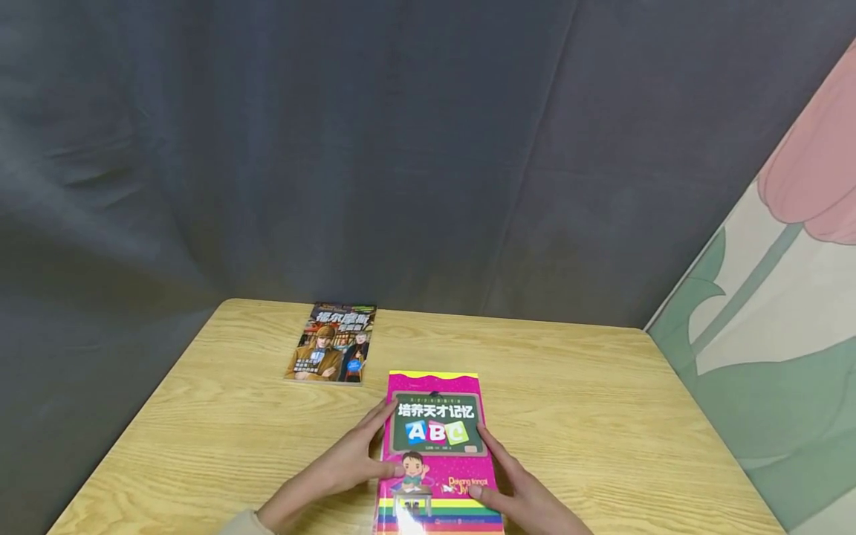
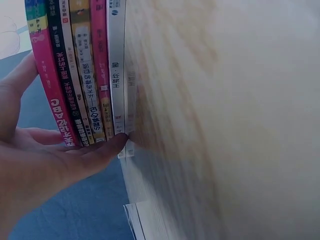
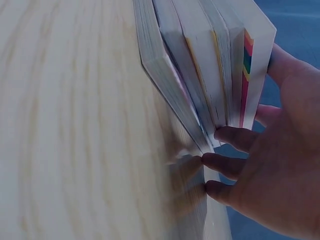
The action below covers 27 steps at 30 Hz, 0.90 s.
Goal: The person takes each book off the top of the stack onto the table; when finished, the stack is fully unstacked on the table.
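My left hand and right hand, fingers extended rather than clamped, touch opposite sides of a book stack on the wood-grain table (a pink Chinese ABC memory book tops it). I judge uneven fingertip pressure could slide the stack askew.

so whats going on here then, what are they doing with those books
A person has both hands on a stack of books, the left hand at its left side and the right hand at its right, thumbs on the cover of the pink ABC book on top. The stack stands on a wood-grain table. A Sherlock Holmes book lies apart, farther back and to the left, with neither hand on it.
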### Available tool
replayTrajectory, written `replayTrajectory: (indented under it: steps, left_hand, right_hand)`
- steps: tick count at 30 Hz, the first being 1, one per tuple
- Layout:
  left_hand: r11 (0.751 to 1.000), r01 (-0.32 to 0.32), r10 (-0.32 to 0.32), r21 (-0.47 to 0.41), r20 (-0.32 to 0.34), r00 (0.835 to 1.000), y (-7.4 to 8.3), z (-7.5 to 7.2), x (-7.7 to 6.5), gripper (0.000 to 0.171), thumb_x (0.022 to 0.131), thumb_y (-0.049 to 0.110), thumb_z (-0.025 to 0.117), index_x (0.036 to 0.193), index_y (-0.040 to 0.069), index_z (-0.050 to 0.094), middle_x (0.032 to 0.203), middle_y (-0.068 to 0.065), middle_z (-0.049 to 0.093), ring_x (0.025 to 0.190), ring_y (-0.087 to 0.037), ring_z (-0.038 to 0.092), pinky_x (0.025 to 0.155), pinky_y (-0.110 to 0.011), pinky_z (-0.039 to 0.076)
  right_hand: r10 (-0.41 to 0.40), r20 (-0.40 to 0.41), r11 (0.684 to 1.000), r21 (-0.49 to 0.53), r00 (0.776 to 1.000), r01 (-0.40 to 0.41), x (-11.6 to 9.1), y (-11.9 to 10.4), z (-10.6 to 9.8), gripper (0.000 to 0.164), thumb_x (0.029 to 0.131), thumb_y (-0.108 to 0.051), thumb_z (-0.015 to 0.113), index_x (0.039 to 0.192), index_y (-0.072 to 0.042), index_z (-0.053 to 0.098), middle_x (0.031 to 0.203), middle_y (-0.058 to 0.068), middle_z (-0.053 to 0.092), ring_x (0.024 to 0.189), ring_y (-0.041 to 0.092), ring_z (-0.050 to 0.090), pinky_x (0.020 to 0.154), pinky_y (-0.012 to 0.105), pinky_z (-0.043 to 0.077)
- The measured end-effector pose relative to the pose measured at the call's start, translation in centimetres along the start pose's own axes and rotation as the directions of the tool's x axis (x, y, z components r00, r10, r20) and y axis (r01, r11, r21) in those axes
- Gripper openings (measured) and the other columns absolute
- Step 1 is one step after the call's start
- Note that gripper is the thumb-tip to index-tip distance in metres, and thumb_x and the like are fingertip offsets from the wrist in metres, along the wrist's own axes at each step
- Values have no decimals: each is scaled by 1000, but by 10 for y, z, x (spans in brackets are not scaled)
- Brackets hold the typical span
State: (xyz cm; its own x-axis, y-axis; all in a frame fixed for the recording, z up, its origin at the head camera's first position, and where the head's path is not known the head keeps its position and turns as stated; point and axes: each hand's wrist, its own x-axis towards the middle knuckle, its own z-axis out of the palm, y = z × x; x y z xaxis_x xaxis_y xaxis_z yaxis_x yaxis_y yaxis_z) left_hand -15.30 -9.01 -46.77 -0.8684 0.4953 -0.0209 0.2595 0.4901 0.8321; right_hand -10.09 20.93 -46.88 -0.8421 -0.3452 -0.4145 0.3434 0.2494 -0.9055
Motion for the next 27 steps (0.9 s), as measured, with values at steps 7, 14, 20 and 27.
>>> replayTrajectory:
  steps: [7,14,20,27]
  left_hand:
    - [1000,-1,1,23,-21,1000,-1,1,1,107,73,50,78,155,13,19,159,-17,13,140,-45,20,109,-65,20]
    - [999,1,-1,39,-15,1000,-2,1,2,108,73,51,78,154,10,21,158,-18,15,140,-45,21,109,-64,21]
    - [999,-2,3,41,-15,1000,0,0,3,108,72,49,79,153,7,22,158,-19,16,140,-45,21,110,-63,21]
    - [999,-12,13,47,-36,999,3,0,1,107,71,47,81,153,8,24,157,-20,19,138,-47,25,108,-64,24]
  right_hand:
    - [5,18,1000,0,1000,-5,0,0,0,83,91,-40,64,154,-41,10,150,19,30,113,25,54,78,41,58]
    - [-1,41,999,42,999,-1,0,0,-2,82,92,-39,63,154,-41,9,150,20,30,112,26,56,80,41,58]
    - [-9,49,998,59,999,6,0,0,-2,81,93,-39,62,154,-41,9,150,19,30,111,26,57,80,41,58]
    - [0,51,998,59,999,-3,-1,0,-2,81,93,-39,62,154,-40,9,150,19,30,112,26,55,80,41,58]
